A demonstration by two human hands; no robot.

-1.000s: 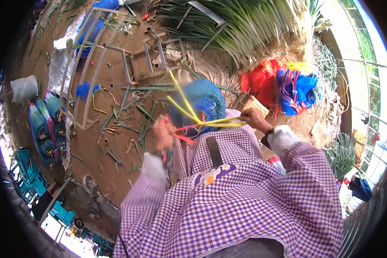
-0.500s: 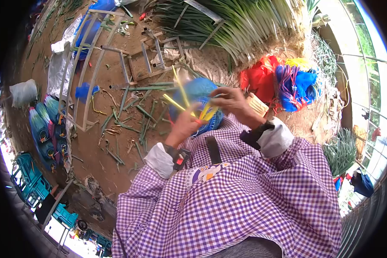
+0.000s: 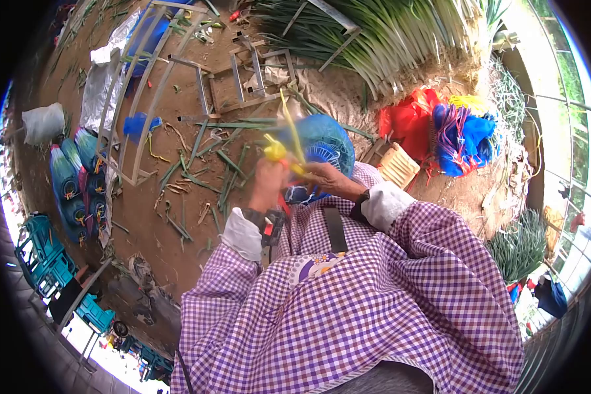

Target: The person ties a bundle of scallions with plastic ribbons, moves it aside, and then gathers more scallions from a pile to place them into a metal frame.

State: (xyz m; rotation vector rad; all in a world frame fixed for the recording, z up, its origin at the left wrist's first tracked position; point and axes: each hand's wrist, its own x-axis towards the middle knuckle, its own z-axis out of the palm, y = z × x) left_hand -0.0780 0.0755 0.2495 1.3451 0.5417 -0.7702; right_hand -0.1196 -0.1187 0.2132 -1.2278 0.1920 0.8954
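My left hand (image 3: 268, 178) and my right hand (image 3: 323, 178) meet in front of my chest, both closed on thin yellow straps (image 3: 284, 146) whose loose ends stick up and blur. A red strip (image 3: 284, 203) shows just below the hands. Behind the hands lies a blue mesh bag (image 3: 318, 146) on the dirt ground. I wear a purple checked smock (image 3: 361, 302) with white cuffs.
A big heap of green onions (image 3: 387, 33) lies at the top. Metal frames (image 3: 144, 85) rest on the dirt at upper left. Red and blue bags with straps (image 3: 450, 128) sit at right. Blue filled sacks (image 3: 75, 187) and teal stools (image 3: 43, 262) stand at left.
My hands, stretched apart with the yellow straps pulled taut a second ago, have come together in front of the blue mesh bag. The view has shifted slightly.
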